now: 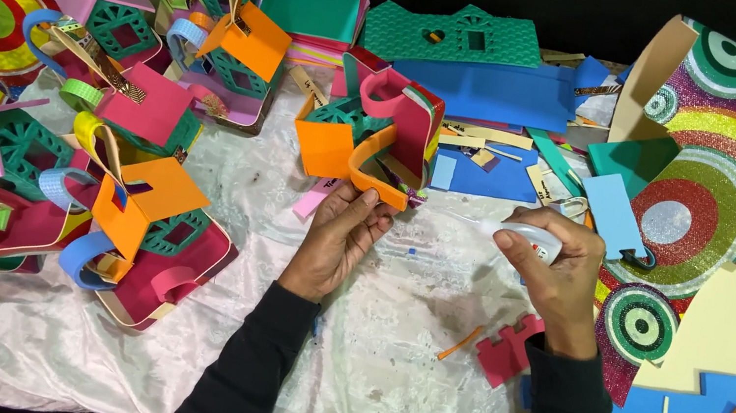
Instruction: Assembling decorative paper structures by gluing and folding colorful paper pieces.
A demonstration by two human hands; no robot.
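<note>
- We find the left hand [337, 241] pinching the lower end of an orange foam strip [376, 170], thumb and fingertips closed on it; the strip curves up as a handle on a half-built foam basket [375, 133] of orange, pink and green pieces.
- The basket rests on the white cloth [386, 339] over the worktop, just beyond the hands, at the centre of the view.
- The right hand [555, 278] is clenched round a small white glue bottle [522, 237], nozzle pointing left toward the strip, its tip close to but apart from the foam.
- We judge the step in hand to be gluing the strip end to the basket wall. To do it well, we would keep the pinch near the end of the strip, so the joint face stays exposed and does not spring back.
- The nozzle should meet the face squarely; a small bead seems enough, since excess could squeeze out onto the fingers or cloth.
- Once pressed, the joint likely needs steady holding, as curved foam tends to pull away.
- Finished baskets [135, 227] crowd the left; foam offcuts [504, 349] lie near the right wrist, and a glitter sheet [730, 187] lies to the right. We would keep the sleeve off them.
</note>
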